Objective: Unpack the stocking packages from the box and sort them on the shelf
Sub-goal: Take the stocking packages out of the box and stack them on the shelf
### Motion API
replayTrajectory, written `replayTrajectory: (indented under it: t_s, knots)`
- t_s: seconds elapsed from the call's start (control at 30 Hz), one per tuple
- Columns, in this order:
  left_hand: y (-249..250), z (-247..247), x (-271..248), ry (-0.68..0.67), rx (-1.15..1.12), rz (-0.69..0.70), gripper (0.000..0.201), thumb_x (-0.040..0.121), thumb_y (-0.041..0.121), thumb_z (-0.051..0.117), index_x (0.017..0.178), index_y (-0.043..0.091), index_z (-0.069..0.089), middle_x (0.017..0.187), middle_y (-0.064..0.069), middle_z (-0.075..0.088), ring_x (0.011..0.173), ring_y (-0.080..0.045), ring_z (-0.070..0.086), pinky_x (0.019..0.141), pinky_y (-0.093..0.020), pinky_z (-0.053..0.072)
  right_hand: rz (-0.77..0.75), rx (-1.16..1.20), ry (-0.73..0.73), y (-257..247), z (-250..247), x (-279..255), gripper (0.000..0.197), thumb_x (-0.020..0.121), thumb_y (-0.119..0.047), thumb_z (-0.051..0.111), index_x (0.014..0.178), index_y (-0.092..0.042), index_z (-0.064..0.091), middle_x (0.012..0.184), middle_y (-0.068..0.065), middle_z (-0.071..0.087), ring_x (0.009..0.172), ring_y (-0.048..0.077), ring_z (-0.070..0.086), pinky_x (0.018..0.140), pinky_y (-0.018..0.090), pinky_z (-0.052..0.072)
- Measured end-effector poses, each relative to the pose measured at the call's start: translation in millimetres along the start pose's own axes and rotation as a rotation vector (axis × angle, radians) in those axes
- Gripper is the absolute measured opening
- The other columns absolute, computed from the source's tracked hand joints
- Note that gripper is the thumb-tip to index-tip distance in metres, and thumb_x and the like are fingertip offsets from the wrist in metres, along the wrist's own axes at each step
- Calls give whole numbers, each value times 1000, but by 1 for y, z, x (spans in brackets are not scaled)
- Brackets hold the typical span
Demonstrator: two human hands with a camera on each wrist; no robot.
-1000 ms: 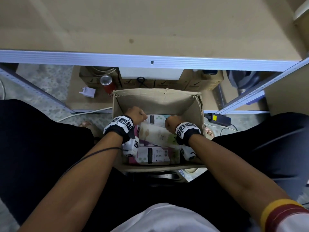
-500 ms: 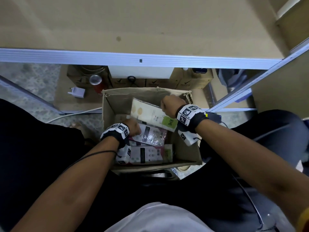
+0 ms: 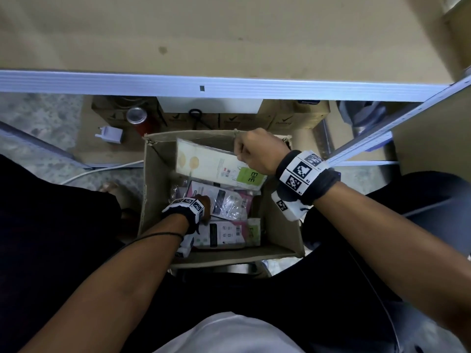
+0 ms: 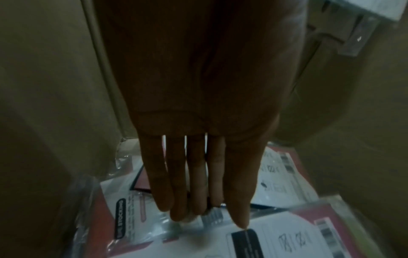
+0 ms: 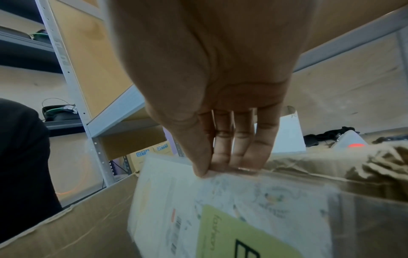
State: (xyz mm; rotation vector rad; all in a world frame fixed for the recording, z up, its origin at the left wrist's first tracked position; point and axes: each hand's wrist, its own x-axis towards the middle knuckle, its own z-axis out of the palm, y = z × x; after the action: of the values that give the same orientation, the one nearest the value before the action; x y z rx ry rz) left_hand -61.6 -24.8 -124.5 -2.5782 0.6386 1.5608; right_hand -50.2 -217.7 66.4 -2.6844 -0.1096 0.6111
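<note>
An open cardboard box (image 3: pixel 158 189) stands on the floor between my knees. My right hand (image 3: pixel 254 151) pinches the top edge of a cream stocking package (image 3: pixel 211 164) with a green label and holds it tilted above the box's far side. In the right wrist view the thumb and fingers (image 5: pixel 220 167) clamp that package (image 5: pixel 220 209). My left hand (image 3: pixel 204 202) reaches deep into the box. Its straight fingers (image 4: pixel 198 200) touch pink-and-white packages (image 4: pixel 276 235) lying flat there (image 3: pixel 229 202). The wooden shelf (image 3: pixel 229 34) with a metal rim lies ahead.
Below the shelf stand brown cartons (image 3: pixel 293 115), a red can (image 3: pixel 139 121) and a white plug adapter (image 3: pixel 110 135). A white cable (image 3: pixel 102 170) runs along the floor at the left. A slanted metal shelf upright (image 3: pixel 369 138) passes close to my right wrist.
My right hand has lifted the cream package out of the stack and up toward the box's far right. My left hand has let go of it and sunk lower onto the pink packages.
</note>
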Motion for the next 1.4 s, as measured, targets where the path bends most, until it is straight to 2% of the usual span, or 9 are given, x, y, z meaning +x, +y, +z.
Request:
replayTrajectory:
  t_s: [0.1, 0.23, 0.33, 0.5, 0.63, 0.8, 1.0, 1.23, 1.4]
  knots:
    - [-5, 12, 7, 25, 67, -24, 75, 81, 28, 79, 142, 4, 43, 145, -16, 47, 129, -33, 53, 103, -41, 49, -13, -3, 15, 3, -3, -1, 15, 91, -9, 52, 84, -19, 61, 89, 0, 63, 79, 20, 60, 71, 36, 54]
    - [-5, 10, 9, -7, 13, 5, 61, 74, 15, 84, 128, 4, 58, 134, -15, 59, 120, -27, 61, 87, -27, 49, -28, -12, 50, 3, -4, 1, 15, 91, -10, 53, 82, -20, 60, 87, 0, 62, 77, 19, 59, 64, 31, 49]
    - [-5, 14, 13, -38, 7, 24, 56, 71, 6, 84, 122, 4, 63, 132, -14, 61, 119, -27, 62, 91, -29, 51, -11, -6, 78, 3, -5, 2, 17, 90, -9, 53, 81, -20, 60, 87, -1, 61, 76, 19, 56, 59, 26, 36]
    - [-5, 16, 20, -33, -28, 36, 41, 73, 9, 83, 112, 5, 71, 123, -10, 68, 111, -25, 67, 88, -26, 54, -7, 8, 77, 4, -6, 3, 15, 91, -9, 54, 82, -20, 59, 85, 0, 62, 76, 20, 57, 59, 26, 35]
    - [1, -7, 23, 34, -50, 91, 28, 79, 17, 75, 105, 8, 75, 118, -13, 69, 108, -29, 66, 94, -37, 56, 13, 12, 71, 8, -4, 3, 18, 89, -7, 52, 80, -20, 59, 83, -1, 60, 74, 19, 57, 54, 24, 34]
    - [7, -35, 29, 209, -96, 188, 18, 78, 14, 75, 96, 11, 80, 113, -8, 73, 107, -30, 64, 88, -28, 50, 46, 24, 65, 15, -3, 1, 19, 88, -7, 52, 78, -22, 59, 84, -1, 62, 75, 20, 59, 62, 31, 49]
    - [5, -37, 34, 259, -102, 121, 19, 80, 10, 74, 98, 10, 79, 120, -13, 68, 112, -31, 62, 97, -40, 52, 36, 52, 79, 20, -4, 4, 15, 90, -8, 56, 82, -19, 61, 86, -1, 62, 77, 19, 60, 67, 36, 54]
    - [1, -32, 23, 318, -25, 90, 15, 87, 14, 68, 99, 18, 76, 122, -11, 66, 116, -31, 60, 98, -42, 50, 34, 44, 112, 22, -8, 9, 15, 89, -5, 56, 85, -17, 63, 85, -2, 62, 77, 20, 60, 64, 30, 48]
    - [-1, -40, 5, 320, -99, 112, 14, 83, 12, 73, 93, 20, 76, 112, -9, 70, 109, -28, 63, 96, -37, 51, 35, 21, 93, 19, -10, 15, 21, 87, -1, 50, 84, -18, 63, 89, 0, 62, 79, 22, 59, 63, 30, 45]
